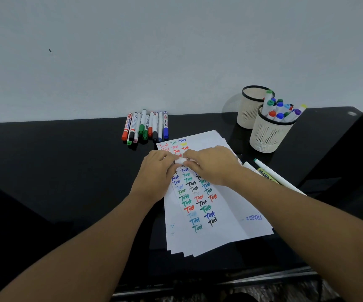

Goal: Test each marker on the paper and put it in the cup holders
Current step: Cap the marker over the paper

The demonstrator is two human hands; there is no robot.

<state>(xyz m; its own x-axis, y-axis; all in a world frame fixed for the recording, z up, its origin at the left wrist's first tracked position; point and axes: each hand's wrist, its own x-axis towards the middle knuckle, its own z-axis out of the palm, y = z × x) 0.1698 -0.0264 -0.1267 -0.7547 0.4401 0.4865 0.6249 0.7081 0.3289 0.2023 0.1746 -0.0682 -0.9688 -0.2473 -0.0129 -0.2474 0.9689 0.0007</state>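
Both hands meet over the upper part of the paper stack (217, 214), which lies fanned on a glossy black table (67, 171). The left hand (157, 168) and right hand (212, 165) each pinch one end of a white marker (181, 161) held just above the sheet's rows of coloured "Test" marks; most of its barrel is hidden by the fingers. Beyond the paper's far left corner, a row of capped markers (145, 126) lies against the pale wall (132, 51), leaving open tabletop to the left of the paper. To the paper's far right stand two cream mesh cup holders: the nearer cup holder (267, 136) is filled with markers, the farther cup holder (247, 114) touches it behind. Two loose markers (270, 173) lie along the paper's right edge, near the table's right rim.
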